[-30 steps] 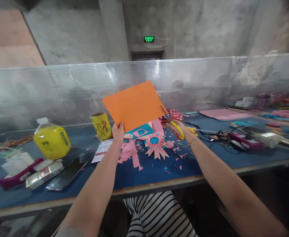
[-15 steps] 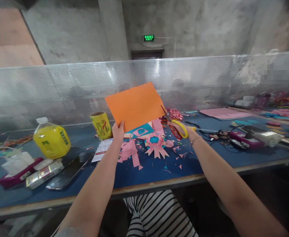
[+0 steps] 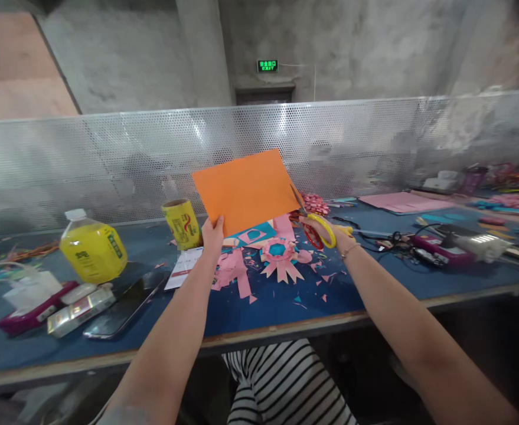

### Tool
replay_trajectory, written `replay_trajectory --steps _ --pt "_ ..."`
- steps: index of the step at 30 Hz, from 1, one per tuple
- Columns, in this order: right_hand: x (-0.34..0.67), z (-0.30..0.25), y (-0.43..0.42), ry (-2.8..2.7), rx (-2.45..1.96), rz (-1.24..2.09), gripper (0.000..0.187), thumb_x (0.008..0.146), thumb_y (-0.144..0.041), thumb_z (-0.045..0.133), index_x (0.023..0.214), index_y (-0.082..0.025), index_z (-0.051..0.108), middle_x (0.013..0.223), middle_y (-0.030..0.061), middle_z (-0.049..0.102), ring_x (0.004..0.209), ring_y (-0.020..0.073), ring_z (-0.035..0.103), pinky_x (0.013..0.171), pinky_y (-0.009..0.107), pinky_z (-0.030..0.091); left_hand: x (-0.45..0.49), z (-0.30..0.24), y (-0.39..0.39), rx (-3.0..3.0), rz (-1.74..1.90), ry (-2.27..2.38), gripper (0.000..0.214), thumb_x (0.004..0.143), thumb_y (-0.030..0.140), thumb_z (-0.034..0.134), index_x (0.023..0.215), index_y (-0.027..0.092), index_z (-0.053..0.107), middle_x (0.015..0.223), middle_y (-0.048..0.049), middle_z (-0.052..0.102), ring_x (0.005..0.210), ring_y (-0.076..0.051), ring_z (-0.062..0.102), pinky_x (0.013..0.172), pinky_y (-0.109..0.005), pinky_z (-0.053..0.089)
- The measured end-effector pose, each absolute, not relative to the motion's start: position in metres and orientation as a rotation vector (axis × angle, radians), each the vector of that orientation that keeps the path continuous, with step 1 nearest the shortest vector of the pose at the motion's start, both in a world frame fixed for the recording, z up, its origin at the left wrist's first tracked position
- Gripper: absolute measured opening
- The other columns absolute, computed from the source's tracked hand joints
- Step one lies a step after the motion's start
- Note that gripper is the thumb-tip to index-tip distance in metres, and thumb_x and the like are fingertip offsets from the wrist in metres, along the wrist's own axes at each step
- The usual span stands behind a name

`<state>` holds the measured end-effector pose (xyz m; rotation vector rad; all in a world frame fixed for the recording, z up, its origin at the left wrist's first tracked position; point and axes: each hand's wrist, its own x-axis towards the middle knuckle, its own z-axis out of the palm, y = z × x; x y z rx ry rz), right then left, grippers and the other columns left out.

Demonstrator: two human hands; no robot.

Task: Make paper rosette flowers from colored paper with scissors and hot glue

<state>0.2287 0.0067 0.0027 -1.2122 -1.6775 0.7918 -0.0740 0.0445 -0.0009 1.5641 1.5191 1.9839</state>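
Note:
My left hand [image 3: 213, 233] pinches the lower left corner of an orange paper sheet [image 3: 245, 190] and holds it up, tilted, above the blue table [image 3: 268, 304]. My right hand [image 3: 330, 231] grips yellow-handled scissors [image 3: 316, 227]; their blades meet the sheet's right edge. Below the sheet lie a pink paper rosette with a teal centre [image 3: 279, 255], pink strips [image 3: 235, 273] and small paper scraps.
Left on the table: a yellow drink bottle [image 3: 91, 249], a yellow can [image 3: 182, 224], a black phone [image 3: 120, 307], a tissue pack [image 3: 29, 307]. Right: a glue gun with cables [image 3: 451, 248], pink sheets [image 3: 403, 202]. A perforated metal screen [image 3: 108, 159] runs behind.
The scissors have opened and moved into the orange sheet's right edge. The sheet has shifted slightly right; my left hand keeps its grip.

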Motion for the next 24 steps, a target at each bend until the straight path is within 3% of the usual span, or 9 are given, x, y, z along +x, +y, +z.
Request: replay_trajectory --steps 7,16,24 --pt "0.218 0.003 0.006 -1.606 -1.242 0.788 0.042 0.075 -0.058 0.051 0.059 -0.023 0.036 0.038 -0.0039 0.037 0.034 0.0099 0.035 0.036 0.025 0.031 -0.074 -0.004 0.047 1.545 2.027 1.407 0.024 0.077 0.030 0.055 0.095 0.015 0.061 0.101 -0.0092 0.068 0.095 -0.021 0.062 0.087 -0.034 0.048" --pt "0.216 -0.001 0.012 -1.572 -1.297 0.665 0.038 0.069 -0.053 0.060 0.064 -0.021 0.040 0.045 -0.0061 0.039 0.035 0.0073 0.035 0.035 0.021 0.027 -0.077 -0.006 0.051 1.519 2.013 1.392 0.024 0.076 0.032 0.055 0.093 0.015 0.061 0.101 -0.0097 0.068 0.097 -0.021 0.061 0.088 -0.034 0.047" --pt "0.214 0.012 -0.002 -1.488 -1.305 0.988 0.044 0.074 -0.055 0.056 0.054 -0.021 0.037 0.038 -0.0043 0.038 0.030 0.0067 0.033 0.032 0.022 0.028 -0.076 -0.006 0.049 1.521 1.975 1.416 0.024 0.076 0.030 0.055 0.093 0.016 0.061 0.101 -0.0099 0.068 0.096 -0.022 0.062 0.087 -0.036 0.047"
